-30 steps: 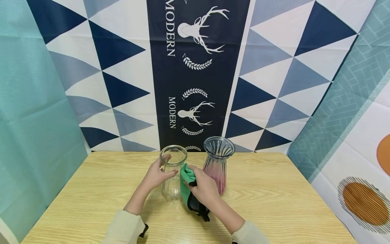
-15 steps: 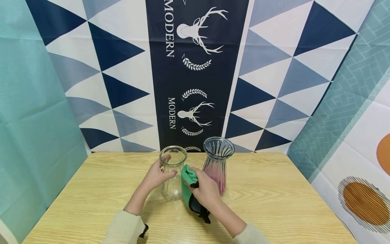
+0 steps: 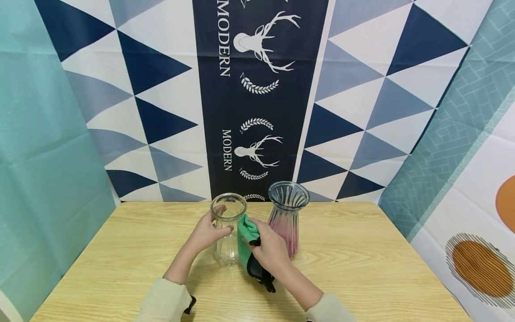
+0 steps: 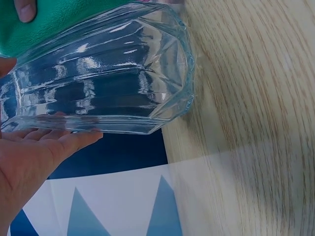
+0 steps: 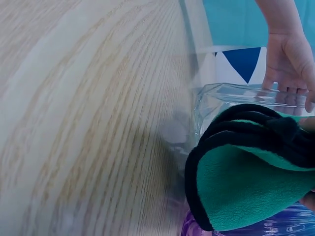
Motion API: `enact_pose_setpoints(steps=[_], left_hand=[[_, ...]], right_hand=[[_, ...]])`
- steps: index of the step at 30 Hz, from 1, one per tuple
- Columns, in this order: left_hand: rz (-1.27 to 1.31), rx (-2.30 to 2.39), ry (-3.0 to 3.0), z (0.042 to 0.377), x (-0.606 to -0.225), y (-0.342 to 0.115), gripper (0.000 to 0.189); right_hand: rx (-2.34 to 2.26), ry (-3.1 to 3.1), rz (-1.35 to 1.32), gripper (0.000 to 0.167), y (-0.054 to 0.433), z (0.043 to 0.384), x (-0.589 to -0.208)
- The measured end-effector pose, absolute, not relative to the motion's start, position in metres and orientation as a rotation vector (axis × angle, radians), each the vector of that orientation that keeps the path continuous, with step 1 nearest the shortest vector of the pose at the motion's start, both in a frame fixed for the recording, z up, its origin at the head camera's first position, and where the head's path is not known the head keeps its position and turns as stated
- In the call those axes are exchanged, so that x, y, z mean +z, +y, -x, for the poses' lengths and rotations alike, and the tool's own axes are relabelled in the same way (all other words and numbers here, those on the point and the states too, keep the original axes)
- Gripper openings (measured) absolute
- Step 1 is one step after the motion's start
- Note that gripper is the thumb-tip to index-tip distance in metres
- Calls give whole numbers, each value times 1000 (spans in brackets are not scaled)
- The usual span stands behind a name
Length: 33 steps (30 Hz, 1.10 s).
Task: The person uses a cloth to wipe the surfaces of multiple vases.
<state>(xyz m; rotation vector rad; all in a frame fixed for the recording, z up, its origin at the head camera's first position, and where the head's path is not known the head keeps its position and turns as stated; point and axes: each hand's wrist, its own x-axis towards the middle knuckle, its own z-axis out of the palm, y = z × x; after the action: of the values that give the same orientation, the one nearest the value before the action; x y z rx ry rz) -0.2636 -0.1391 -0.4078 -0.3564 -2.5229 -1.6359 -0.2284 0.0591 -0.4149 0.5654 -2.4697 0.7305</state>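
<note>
The glass jar (image 3: 227, 250) stands upright on the wooden worktop (image 3: 354, 268), in front of the person and near the middle. The left hand (image 3: 209, 231) holds this jar from its left side: the thumb is on the near side and the other fingers are on the far side, spread apart from the thumb, with the glass between them. The right hand (image 3: 270, 248) pinches a folded green cloth (image 3: 245, 237) with black edging between thumb and fingers; the cloth is at the right side of the jar, and the left wrist view shows it close along the glass. Behind the right hand stands a ribbed vase (image 3: 289, 221), grey-blue at its wide mouth and pink lower down. A sheet (image 3: 161, 80) with blue and white triangles hangs behind the worktop.
</note>
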Motion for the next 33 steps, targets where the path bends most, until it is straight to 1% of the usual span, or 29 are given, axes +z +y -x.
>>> enact_pose_setpoints(steps=[8, 17, 23, 33], left_hand=[[388, -1645, -2511, 266, -410, -140, 66], [323, -1633, -2543, 268, -413, -140, 81], [271, -1635, -2521, 267, -414, -138, 78], [298, -1679, -2503, 265, -411, -138, 78]], right_hand=[[625, -2653, -567, 52, 63, 230, -421], [631, -2645, -565, 50, 64, 231, -420], [691, -2548, -523, 52, 61, 232, -414], [708, -2521, -527, 51, 58, 234, -409]])
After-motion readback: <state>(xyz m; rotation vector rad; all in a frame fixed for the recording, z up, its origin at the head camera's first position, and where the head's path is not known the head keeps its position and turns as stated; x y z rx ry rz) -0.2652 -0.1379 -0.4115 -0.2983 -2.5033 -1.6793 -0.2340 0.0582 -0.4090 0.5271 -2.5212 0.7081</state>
